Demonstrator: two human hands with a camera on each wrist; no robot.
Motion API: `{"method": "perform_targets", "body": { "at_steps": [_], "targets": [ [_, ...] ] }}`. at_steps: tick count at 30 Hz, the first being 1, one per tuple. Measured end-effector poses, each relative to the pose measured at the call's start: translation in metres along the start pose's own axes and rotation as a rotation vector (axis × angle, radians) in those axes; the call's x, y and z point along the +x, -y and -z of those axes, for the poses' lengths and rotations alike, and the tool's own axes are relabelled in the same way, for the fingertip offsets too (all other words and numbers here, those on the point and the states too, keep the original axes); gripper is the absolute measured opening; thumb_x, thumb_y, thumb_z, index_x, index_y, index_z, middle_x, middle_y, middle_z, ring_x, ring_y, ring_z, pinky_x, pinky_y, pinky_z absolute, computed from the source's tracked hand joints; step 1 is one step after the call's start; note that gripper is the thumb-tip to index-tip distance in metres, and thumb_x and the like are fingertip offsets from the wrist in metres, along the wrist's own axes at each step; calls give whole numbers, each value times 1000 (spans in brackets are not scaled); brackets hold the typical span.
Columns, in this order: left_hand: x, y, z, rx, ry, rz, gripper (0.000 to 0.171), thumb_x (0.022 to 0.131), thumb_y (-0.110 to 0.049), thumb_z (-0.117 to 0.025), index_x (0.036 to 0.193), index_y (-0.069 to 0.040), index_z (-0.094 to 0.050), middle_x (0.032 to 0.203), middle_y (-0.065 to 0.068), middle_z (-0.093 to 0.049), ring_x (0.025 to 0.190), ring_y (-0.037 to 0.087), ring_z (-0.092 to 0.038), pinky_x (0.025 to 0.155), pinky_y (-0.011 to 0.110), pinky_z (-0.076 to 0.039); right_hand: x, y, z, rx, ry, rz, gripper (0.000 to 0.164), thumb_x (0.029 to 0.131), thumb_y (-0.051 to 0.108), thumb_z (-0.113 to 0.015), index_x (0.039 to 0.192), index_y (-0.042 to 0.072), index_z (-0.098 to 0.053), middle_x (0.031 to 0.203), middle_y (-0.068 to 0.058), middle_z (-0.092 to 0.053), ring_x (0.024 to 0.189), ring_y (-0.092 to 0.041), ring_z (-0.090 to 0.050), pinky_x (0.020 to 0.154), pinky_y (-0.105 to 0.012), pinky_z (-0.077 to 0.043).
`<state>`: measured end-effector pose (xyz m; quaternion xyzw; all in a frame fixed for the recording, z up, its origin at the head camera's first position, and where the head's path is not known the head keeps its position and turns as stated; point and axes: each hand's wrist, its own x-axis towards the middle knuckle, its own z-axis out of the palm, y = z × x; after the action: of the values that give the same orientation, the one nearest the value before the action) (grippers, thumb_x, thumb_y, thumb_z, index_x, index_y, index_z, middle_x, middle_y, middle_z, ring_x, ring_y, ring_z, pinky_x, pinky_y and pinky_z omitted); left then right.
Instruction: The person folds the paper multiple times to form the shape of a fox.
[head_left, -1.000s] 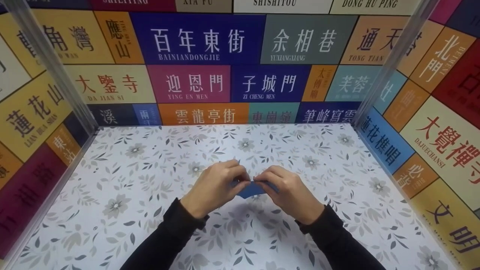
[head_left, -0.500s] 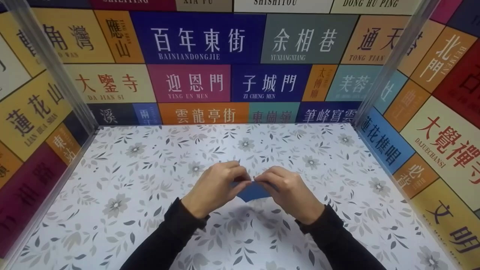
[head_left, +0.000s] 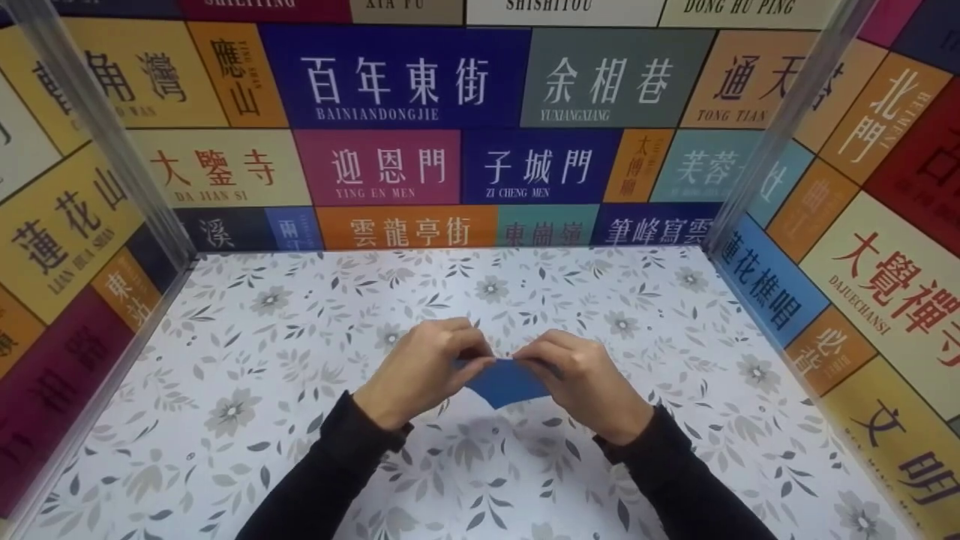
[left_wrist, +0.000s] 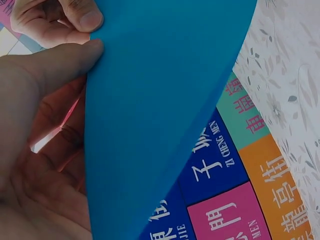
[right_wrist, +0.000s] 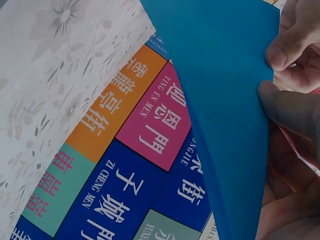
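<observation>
A sheet of blue paper (head_left: 504,384) hangs between both hands above the patterned tabletop, its lower part narrowing to a point. My left hand (head_left: 420,369) pinches its top edge between thumb and fingers; my right hand (head_left: 589,376) does the same a short way to the right. In the left wrist view the paper (left_wrist: 155,100) looks folded, a second layer showing along its slanting edge. The right wrist view shows the paper (right_wrist: 225,75) with both thumb tips close together on its edge. Much of the paper is hidden behind the hands in the head view.
The white tabletop (head_left: 300,390) carries a grey flower and leaf print. Behind it stands a back wall (head_left: 397,79) of coloured panels with Chinese lettering, with similar side walls at left and right. Clear corner posts (head_left: 780,127) stand where the walls meet.
My hands have drawn slightly apart along the paper's top edge. More of the blue paper shows between them, its point hanging a little lower.
</observation>
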<state>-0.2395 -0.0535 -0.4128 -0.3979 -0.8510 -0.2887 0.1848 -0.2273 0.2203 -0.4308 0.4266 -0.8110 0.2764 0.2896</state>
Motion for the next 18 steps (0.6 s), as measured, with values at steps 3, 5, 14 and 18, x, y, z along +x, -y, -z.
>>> {"method": "perform_targets", "body": {
  "at_steps": [3, 5, 14, 18],
  "targets": [
    [1, 2, 6, -14, -9, 12, 5, 102, -14, -92, 101, -14, -88, 94, 1, -82, 85, 14, -81, 78, 27, -69, 0, -2, 4, 10, -14, -22, 26, 92, -10, -91, 109, 9, -87, 100, -2, -83, 87, -15, -83, 80, -22, -68],
    [1, 3, 10, -20, -10, 13, 5, 101, -14, -92, 101, -14, -88, 94, 1, -82, 86, 13, -81, 79, 27, -69, 1, -2, 6, 22, -11, -33, 26, 93, -11, -91, 110, 9, -87, 101, -2, -84, 88, -15, -83, 80, -22, -68],
    [-2, 18, 26, -56, -38, 59, 3, 102, -10, -90, 102, -13, -89, 97, 3, -85, 87, 14, -82, 82, 29, -70, 1, -11, 19, -13, -39, -27, 24, 93, -10, -91, 108, 7, -87, 99, -4, -84, 86, -15, -83, 76, -23, -67],
    [-3, 27, 33, -71, -67, 64, 5, 101, -7, -90, 103, -12, -89, 97, 4, -86, 87, 14, -83, 82, 29, -71, 0, -16, 25, -34, -45, -35, 24, 93, -10, -91, 109, 7, -87, 100, -3, -85, 86, -15, -83, 77, -22, -66]
  ]
}}
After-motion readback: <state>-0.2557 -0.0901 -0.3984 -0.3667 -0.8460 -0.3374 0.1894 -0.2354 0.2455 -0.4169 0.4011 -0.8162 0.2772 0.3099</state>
